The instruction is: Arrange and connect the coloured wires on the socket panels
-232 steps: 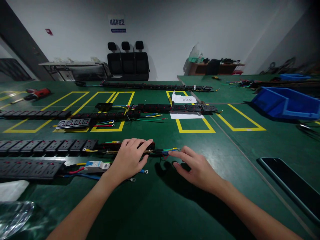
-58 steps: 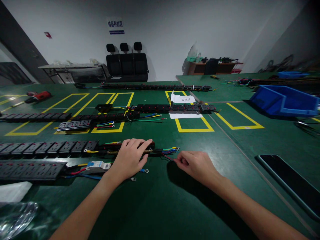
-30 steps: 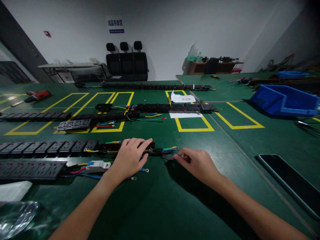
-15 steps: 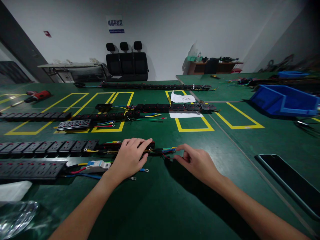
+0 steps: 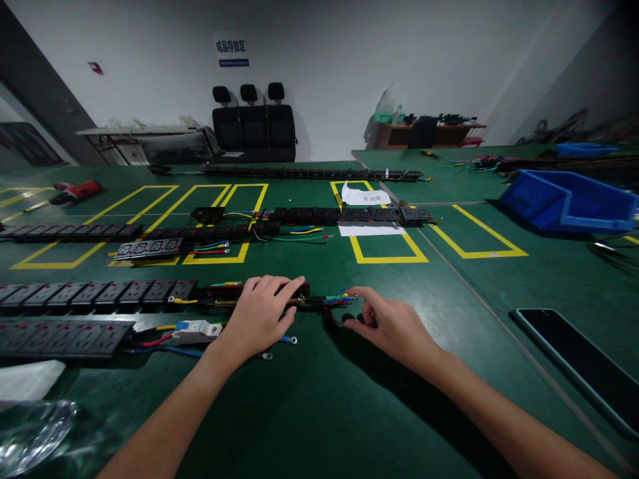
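My left hand [image 5: 264, 309] rests over a dark strip-shaped module [image 5: 303, 291] with a brass-coloured edge, its fingers curled across it and the thumb on the near side. Most of the module is hidden under the palm. From its right end runs a bundle of coloured wires [image 5: 334, 299]. At the wire tips is my right hand [image 5: 387, 316], its index finger by the upper wires and its thumb lower, with a gap between them. A thin dark lead [image 5: 333, 319] reaches toward that thumb. Left of the module lies a black socket strip [image 5: 94, 295].
A second socket strip [image 5: 64, 338] with a breaker [image 5: 197, 331] lies nearer. Further back are more strips [image 5: 309, 214], a white paper [image 5: 367, 195] and a red power tool [image 5: 82, 191]. On the right are a phone [image 5: 579, 359] and a blue bin [image 5: 564, 199].
My right thumb has shifted slightly down and left, and the gap to the index finger has widened. The wire tips sit slightly further right. My left hand has stayed put.
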A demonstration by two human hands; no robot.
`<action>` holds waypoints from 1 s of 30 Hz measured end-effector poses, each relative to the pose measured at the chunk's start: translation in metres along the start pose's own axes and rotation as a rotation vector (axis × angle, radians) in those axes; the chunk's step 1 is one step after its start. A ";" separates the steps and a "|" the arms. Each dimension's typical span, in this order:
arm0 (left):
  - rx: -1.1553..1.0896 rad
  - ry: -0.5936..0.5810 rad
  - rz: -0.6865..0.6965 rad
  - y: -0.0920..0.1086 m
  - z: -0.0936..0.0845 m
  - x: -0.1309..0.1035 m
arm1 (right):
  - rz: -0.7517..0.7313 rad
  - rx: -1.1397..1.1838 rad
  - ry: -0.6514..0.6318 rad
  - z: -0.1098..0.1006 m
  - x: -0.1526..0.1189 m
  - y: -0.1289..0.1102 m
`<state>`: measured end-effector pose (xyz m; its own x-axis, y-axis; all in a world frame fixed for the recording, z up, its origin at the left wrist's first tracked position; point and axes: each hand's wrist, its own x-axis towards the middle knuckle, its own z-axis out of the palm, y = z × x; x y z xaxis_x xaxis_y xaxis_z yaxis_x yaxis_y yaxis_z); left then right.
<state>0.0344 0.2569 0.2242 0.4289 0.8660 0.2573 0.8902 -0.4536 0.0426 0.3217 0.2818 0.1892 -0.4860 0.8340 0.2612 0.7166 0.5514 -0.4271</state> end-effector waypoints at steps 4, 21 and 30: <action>0.001 0.004 0.003 0.000 0.000 0.000 | -0.019 0.009 0.015 0.000 -0.001 0.000; -0.001 0.015 0.005 0.000 0.000 0.000 | -0.030 0.078 0.302 -0.007 0.000 -0.004; 0.002 0.009 0.003 0.001 -0.002 0.000 | -0.038 0.050 0.248 -0.007 0.000 -0.003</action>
<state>0.0345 0.2562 0.2262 0.4297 0.8628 0.2663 0.8894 -0.4554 0.0403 0.3233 0.2800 0.1968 -0.3700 0.7955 0.4800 0.6712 0.5861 -0.4538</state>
